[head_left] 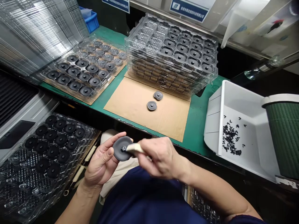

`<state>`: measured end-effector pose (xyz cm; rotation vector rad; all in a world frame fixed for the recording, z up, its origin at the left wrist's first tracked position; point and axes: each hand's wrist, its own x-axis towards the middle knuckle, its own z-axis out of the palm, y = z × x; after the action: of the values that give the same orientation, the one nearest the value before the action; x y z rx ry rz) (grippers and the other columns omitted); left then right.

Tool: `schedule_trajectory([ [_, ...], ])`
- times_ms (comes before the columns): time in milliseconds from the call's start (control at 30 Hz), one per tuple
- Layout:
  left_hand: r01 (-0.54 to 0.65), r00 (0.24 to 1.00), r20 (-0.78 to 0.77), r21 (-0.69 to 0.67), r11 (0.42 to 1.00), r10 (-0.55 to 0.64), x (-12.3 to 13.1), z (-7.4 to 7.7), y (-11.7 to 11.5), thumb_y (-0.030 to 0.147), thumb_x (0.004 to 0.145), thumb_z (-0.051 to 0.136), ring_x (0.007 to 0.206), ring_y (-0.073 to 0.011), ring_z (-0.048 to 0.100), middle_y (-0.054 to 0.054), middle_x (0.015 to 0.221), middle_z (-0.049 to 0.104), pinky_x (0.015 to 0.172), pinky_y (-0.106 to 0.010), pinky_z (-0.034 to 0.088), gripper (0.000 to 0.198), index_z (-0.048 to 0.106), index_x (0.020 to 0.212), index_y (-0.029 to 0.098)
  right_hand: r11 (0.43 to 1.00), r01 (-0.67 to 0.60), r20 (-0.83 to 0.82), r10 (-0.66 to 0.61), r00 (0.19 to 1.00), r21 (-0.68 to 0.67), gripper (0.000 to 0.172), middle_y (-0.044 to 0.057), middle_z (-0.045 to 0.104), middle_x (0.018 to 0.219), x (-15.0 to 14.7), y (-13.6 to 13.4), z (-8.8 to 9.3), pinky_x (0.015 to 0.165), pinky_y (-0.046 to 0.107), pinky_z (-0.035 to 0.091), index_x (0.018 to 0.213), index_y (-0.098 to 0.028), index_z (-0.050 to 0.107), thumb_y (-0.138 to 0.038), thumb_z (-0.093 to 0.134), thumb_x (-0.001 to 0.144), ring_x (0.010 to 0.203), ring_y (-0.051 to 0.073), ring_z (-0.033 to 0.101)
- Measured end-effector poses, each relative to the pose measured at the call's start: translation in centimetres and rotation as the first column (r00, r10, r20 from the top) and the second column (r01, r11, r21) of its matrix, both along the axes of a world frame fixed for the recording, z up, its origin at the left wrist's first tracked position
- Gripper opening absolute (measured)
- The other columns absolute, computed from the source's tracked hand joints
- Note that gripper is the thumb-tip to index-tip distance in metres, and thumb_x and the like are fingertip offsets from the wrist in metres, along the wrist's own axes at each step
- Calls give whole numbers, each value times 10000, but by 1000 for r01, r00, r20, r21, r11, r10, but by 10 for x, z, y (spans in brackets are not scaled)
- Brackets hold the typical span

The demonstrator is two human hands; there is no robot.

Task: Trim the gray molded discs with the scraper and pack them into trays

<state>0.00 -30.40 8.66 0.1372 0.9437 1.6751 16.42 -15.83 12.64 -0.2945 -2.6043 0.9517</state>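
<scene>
My left hand [102, 161] grips a round black plastic disc [119, 152] by its edge, thumb on top and fingers beneath. A raised hub with a small ring stands at the disc's middle. My right hand [156, 157] is closed around a cream-coloured hand tool [136, 148], its pale flat tip at the hub; whether it touches the hub I cannot tell. Much of the tool is hidden in the fist. On the cardboard sheet [130, 93] beyond my hands lie two similar discs, one nearer [152, 105] and one farther [158, 95].
Stacked clear trays [168, 74] of discs stand at the back. Another part-filled tray [93, 93] lies left, and a third tray [81, 124] sits lower left. At right, a white bin [254, 155] holds small black scraps [230, 137] beside a green cylinder [285, 133].
</scene>
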Motion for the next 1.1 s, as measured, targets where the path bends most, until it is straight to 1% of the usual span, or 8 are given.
schedule_trajectory([
  [100,5,1000,15,-30,1000,-5,0,2,3,341,853,799,853,-223,757,-132,1072,797,744,-271,648,423,767,1232,157,999,52,25,-52,998,-1,232,-36,517,652,0,0,-2,548,250,269,773,-210,441,-266,476,996,542,92,409],
  [367,8,1000,14,-59,998,-7,2,1,8,358,890,750,748,-214,724,-123,1000,794,662,-295,638,357,794,1177,152,1000,21,61,-23,998,22,205,-28,541,685,2,-4,-1,567,265,273,806,-204,466,-260,469,1002,575,99,447],
  [467,-1,999,33,-88,996,4,1,-1,8,378,887,751,840,-242,736,-138,1009,795,696,-294,640,360,802,1156,144,997,-66,71,64,995,36,188,-37,524,680,4,-4,-2,555,274,257,810,-208,448,-262,486,986,554,99,403],
  [600,68,995,83,-117,991,-59,0,-5,6,367,866,774,736,-214,716,-117,945,795,629,-294,639,370,801,1159,142,996,12,94,-21,995,92,218,-35,516,676,6,-2,-4,563,278,251,804,-210,437,-288,472,1005,565,105,415],
  [733,32,993,116,-152,988,-14,0,-7,7,375,847,795,885,-243,749,-131,1008,803,789,-293,647,382,807,1144,135,993,-94,115,85,990,74,178,-36,539,699,6,-1,-7,562,275,246,826,-210,445,-278,479,987,563,100,415],
  [867,53,995,97,-143,988,-39,0,-8,10,371,818,824,746,-224,732,-104,952,803,663,-299,649,403,805,1150,142,993,50,100,-61,993,105,213,-34,554,681,4,1,-12,563,271,238,813,-206,452,-280,458,1013,568,98,443],
  [1000,13,995,98,-178,984,4,0,-8,11,372,799,848,843,-230,746,-112,985,806,744,-277,650,408,811,1132,140,994,-61,111,50,993,95,194,-37,555,690,4,2,-14,563,271,250,819,-208,455,-284,475,997,559,101,428],
  [1100,46,996,83,-161,986,-33,0,-8,11,386,811,837,750,-219,729,-102,945,801,684,-307,657,415,807,1149,146,995,18,97,-28,995,102,223,-37,550,675,5,3,-15,559,269,248,802,-206,449,-280,463,1012,561,98,442],
])
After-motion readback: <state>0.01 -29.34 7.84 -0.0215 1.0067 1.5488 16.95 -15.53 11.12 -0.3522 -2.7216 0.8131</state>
